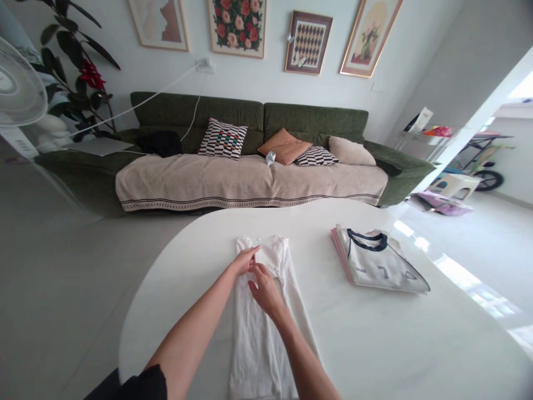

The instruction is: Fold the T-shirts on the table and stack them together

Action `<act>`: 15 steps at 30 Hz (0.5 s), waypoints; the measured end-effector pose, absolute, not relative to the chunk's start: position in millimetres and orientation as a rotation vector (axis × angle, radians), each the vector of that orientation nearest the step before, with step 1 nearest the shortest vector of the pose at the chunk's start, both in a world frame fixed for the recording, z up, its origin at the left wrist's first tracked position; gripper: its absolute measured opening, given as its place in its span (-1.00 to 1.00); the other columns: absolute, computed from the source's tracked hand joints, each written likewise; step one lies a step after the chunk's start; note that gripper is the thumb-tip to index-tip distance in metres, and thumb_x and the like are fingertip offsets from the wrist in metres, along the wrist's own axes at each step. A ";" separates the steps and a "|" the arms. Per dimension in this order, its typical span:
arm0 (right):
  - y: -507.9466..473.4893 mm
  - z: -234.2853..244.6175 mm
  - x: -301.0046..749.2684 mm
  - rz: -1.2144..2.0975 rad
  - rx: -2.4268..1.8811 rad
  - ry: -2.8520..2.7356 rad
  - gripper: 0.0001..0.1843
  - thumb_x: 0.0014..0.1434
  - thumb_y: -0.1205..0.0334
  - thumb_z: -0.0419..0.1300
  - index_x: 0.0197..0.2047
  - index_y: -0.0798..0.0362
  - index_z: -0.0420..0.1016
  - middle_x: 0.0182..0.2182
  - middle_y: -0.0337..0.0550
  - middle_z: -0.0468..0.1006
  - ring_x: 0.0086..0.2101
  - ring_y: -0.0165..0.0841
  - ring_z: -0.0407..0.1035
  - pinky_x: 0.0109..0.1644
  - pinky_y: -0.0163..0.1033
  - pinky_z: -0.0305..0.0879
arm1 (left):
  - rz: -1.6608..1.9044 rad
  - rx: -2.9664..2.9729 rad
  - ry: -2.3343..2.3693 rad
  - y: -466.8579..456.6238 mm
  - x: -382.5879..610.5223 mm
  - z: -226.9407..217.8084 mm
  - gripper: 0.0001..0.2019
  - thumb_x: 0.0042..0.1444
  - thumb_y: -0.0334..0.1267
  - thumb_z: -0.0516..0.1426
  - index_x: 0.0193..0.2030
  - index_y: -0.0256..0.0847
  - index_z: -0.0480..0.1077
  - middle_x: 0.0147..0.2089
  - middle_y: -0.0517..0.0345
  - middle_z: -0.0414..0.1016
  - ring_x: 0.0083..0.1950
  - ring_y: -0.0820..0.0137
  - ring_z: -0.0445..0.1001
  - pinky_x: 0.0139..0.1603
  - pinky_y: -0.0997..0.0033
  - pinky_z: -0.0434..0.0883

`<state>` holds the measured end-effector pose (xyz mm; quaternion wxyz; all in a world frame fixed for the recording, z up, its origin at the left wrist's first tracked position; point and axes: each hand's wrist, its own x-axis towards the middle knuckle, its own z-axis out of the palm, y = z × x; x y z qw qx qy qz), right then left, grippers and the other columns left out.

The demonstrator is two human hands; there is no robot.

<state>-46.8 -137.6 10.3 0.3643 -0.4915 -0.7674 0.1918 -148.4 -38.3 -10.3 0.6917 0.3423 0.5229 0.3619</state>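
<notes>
A white garment (258, 344) lies in a long narrow strip on the white table, with a folded-over part near its far end. Over that upper part, my left hand (245, 261) is closed on the cloth, its fingers bent inward. My right hand (266, 290) meets it from the right. Its fingertips are bent against the left fingers, while the thumb stands apart over the garment. What lies between the two sets of fingertips is mostly hidden.
To the right on the table (358, 344) is a folded stack of clothes, topped by a white jersey (375, 269) with a navy collar. Beyond the table's curved edge is a green sofa (175, 119) with several cushions. A fan (20, 83) stands at the left.
</notes>
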 end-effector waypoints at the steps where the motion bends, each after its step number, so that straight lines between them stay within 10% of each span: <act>1: -148.5 10.3 -35.7 0.496 -1.260 -1.953 -0.63 -0.05 0.50 0.00 -0.14 0.04 0.28 -0.15 -0.11 0.36 -0.18 -0.39 0.31 -0.11 -0.27 0.26 | 0.835 0.788 1.210 -37.0 -145.0 -11.9 -0.69 -0.12 -0.04 0.19 -0.39 -0.26 0.32 -0.53 0.18 0.43 -0.47 0.44 0.43 -0.43 0.50 0.35; 15: -281.2 -8.8 30.0 0.177 -1.696 -2.040 -0.69 0.04 0.35 0.06 -0.10 0.00 0.26 -0.07 -0.04 0.31 -0.03 -0.17 0.18 0.00 -0.06 0.20 | 1.032 1.279 1.649 -42.2 -162.2 -24.6 -0.90 -0.03 -0.30 0.03 -0.42 -0.22 0.35 -0.54 0.26 0.39 -0.45 0.46 0.38 -0.45 0.56 0.27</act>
